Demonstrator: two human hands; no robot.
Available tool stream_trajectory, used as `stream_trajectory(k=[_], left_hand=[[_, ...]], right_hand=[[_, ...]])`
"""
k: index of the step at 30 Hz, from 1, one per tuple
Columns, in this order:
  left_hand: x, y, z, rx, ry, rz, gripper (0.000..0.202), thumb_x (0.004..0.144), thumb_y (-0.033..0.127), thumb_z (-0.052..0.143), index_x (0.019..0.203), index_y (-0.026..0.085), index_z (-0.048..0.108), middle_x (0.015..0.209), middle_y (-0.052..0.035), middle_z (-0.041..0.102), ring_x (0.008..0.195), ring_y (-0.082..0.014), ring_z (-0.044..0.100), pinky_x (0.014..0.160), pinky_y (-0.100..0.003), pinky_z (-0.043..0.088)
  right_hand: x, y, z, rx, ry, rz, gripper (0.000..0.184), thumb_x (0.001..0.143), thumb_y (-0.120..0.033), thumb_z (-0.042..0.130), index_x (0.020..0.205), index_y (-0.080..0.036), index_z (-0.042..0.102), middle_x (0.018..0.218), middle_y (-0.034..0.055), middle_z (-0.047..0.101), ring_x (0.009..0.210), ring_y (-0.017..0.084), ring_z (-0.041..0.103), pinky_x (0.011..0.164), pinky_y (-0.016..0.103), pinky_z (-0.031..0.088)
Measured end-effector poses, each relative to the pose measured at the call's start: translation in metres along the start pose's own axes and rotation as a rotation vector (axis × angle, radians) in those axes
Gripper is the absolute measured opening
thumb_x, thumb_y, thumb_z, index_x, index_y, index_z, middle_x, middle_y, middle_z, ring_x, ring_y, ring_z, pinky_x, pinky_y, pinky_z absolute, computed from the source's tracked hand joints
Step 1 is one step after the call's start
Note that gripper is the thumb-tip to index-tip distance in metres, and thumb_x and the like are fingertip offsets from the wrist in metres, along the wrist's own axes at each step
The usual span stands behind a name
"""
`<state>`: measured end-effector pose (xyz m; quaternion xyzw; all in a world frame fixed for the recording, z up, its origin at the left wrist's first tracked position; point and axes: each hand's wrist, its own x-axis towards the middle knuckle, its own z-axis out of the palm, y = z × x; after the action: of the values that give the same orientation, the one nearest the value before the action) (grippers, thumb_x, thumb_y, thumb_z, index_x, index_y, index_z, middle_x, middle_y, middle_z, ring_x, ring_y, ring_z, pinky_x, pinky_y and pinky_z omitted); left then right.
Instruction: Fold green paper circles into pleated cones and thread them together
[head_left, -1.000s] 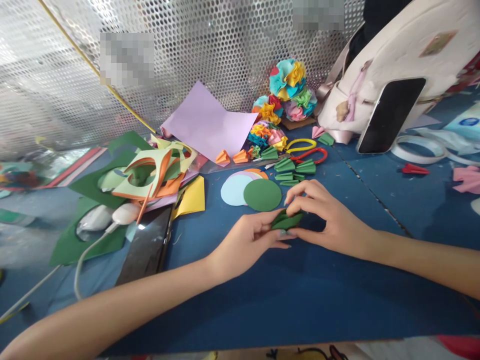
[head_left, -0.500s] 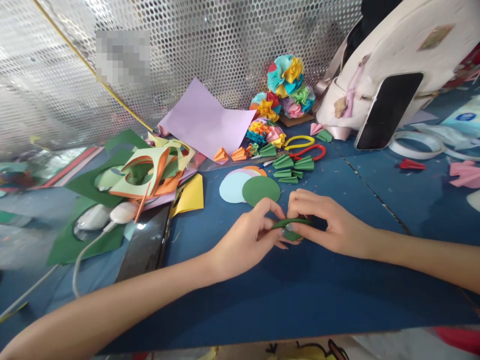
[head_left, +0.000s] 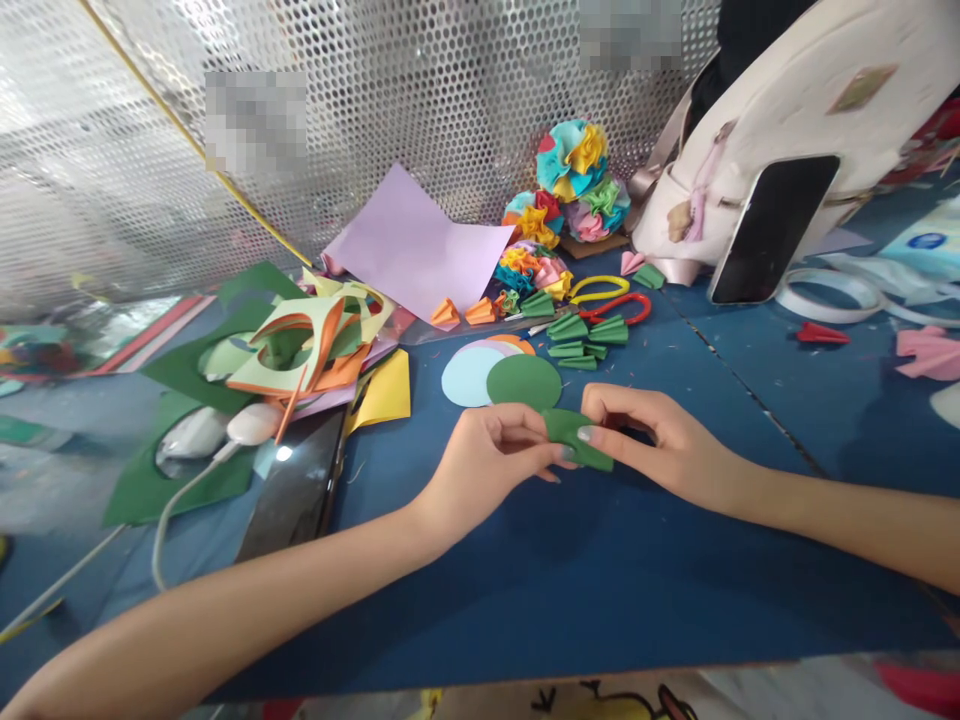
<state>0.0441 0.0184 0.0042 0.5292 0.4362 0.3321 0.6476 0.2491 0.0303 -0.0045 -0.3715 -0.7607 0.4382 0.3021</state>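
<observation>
Between my two hands is a folded piece of green paper [head_left: 576, 436], held above the blue table. My left hand [head_left: 495, 452] pinches its left and lower side, thumb in front. My right hand [head_left: 651, 432] grips its right side between thumb and fingers. Just beyond lie a green paper circle [head_left: 525, 381] and a light blue paper circle [head_left: 471, 377], with lilac and orange ones partly hidden beneath. Several pleated green paper pieces [head_left: 568, 328] sit farther back, beside scissors with yellow and red handles [head_left: 628, 308].
Paper offcuts [head_left: 300, 345], a white cable [head_left: 159, 540] and a dark glossy device [head_left: 296, 480] lie at left. Behind are a lilac sheet [head_left: 424, 245] and ruffled paper balls [head_left: 572, 160]. A phone [head_left: 776, 230] leans on a white backpack [head_left: 795, 110], near a tape roll [head_left: 829, 307].
The green paper has turned in my fingers, from edge-on to showing a broader folded face. My hands have shifted only slightly.
</observation>
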Motion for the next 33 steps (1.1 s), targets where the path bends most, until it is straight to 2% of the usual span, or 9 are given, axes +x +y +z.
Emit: stream_trajectory(k=[3, 5, 8, 12, 16, 22, 25, 28, 33], left_hand=[[0.000, 0.002, -0.002, -0.061, 0.052, -0.010, 0.017, 0.075, 0.023, 0.075, 0.076, 0.010, 0.064, 0.075, -0.0069, 0.072, 0.077, -0.0210, 0.073, 0.067, -0.029, 0.060], [0.001, 0.004, -0.004, -0.086, 0.068, -0.028, 0.018, 0.076, 0.024, 0.075, 0.077, 0.010, 0.064, 0.074, -0.0064, 0.071, 0.076, -0.0212, 0.073, 0.066, -0.029, 0.060], [0.002, 0.005, -0.006, -0.123, 0.058, -0.038, 0.018, 0.077, 0.024, 0.074, 0.078, 0.010, 0.063, 0.070, -0.0046, 0.070, 0.074, -0.0199, 0.072, 0.065, -0.028, 0.060], [0.001, 0.003, -0.006, -0.103, -0.025, -0.047, 0.015, 0.079, 0.022, 0.072, 0.079, 0.010, 0.065, 0.069, -0.0049, 0.070, 0.068, -0.0165, 0.071, 0.064, -0.025, 0.057], [-0.001, -0.001, -0.002, -0.064, -0.036, -0.041, 0.012, 0.079, 0.019, 0.071, 0.077, 0.009, 0.067, 0.067, -0.0044, 0.071, 0.061, -0.0124, 0.069, 0.062, -0.021, 0.056], [-0.003, -0.001, -0.001, -0.032, -0.050, -0.014, 0.016, 0.081, 0.023, 0.069, 0.087, 0.008, 0.071, 0.085, -0.0114, 0.076, 0.076, -0.0189, 0.074, 0.067, -0.025, 0.057], [-0.004, -0.003, 0.000, -0.056, -0.044, -0.004, 0.017, 0.081, 0.023, 0.069, 0.090, 0.008, 0.070, 0.089, -0.0125, 0.077, 0.081, -0.0206, 0.074, 0.070, -0.025, 0.058], [-0.005, -0.004, 0.002, -0.054, -0.019, -0.004, 0.014, 0.081, 0.020, 0.068, 0.088, 0.008, 0.068, 0.087, -0.0127, 0.077, 0.083, -0.0214, 0.074, 0.071, -0.025, 0.059], [-0.006, -0.005, 0.005, 0.028, -0.012, -0.005, 0.014, 0.076, 0.010, 0.068, 0.090, 0.008, 0.070, 0.092, -0.0110, 0.077, 0.088, -0.0199, 0.074, 0.078, -0.023, 0.058]], right_hand=[[-0.001, 0.004, -0.003, -0.059, -0.014, -0.037, 0.021, 0.096, -0.033, 0.050, 0.079, -0.020, 0.051, 0.072, -0.0013, 0.049, 0.064, 0.012, 0.044, 0.059, 0.026, 0.038], [-0.002, 0.007, -0.006, -0.094, 0.034, -0.137, 0.006, 0.094, -0.026, 0.051, 0.096, -0.022, 0.055, 0.086, 0.0017, 0.055, 0.072, 0.015, 0.050, 0.064, 0.028, 0.044], [-0.002, 0.012, -0.010, -0.256, 0.124, -0.379, 0.033, 0.087, -0.014, 0.055, 0.117, -0.027, 0.051, 0.111, 0.0071, 0.053, 0.096, 0.021, 0.054, 0.075, 0.033, 0.048], [-0.001, 0.012, -0.013, -0.544, 0.157, -0.547, 0.030, 0.083, -0.011, 0.062, 0.106, -0.030, 0.064, 0.122, 0.0071, 0.051, 0.112, 0.026, 0.048, 0.081, 0.038, 0.047], [-0.001, 0.009, -0.012, -0.533, 0.134, -0.587, 0.014, 0.083, -0.017, 0.067, 0.091, -0.028, 0.069, 0.113, 0.0059, 0.058, 0.104, 0.025, 0.050, 0.080, 0.038, 0.045], [-0.001, 0.004, -0.005, -0.328, 0.183, -0.409, 0.006, 0.085, -0.018, 0.063, 0.086, -0.023, 0.062, 0.102, 0.0056, 0.054, 0.095, 0.021, 0.053, 0.083, 0.038, 0.044], [-0.001, 0.004, -0.002, -0.193, 0.175, -0.307, 0.006, 0.087, -0.017, 0.060, 0.087, -0.022, 0.058, 0.102, 0.0051, 0.051, 0.090, 0.018, 0.053, 0.074, 0.032, 0.045], [-0.001, 0.004, 0.000, -0.121, 0.146, -0.258, 0.005, 0.089, -0.018, 0.058, 0.087, -0.021, 0.055, 0.101, 0.0044, 0.051, 0.082, 0.015, 0.050, 0.067, 0.030, 0.043], [0.000, 0.002, 0.002, -0.088, 0.125, -0.214, 0.016, 0.089, -0.014, 0.054, 0.078, -0.021, 0.046, 0.090, 0.0018, 0.050, 0.080, 0.015, 0.048, 0.069, 0.030, 0.040]])
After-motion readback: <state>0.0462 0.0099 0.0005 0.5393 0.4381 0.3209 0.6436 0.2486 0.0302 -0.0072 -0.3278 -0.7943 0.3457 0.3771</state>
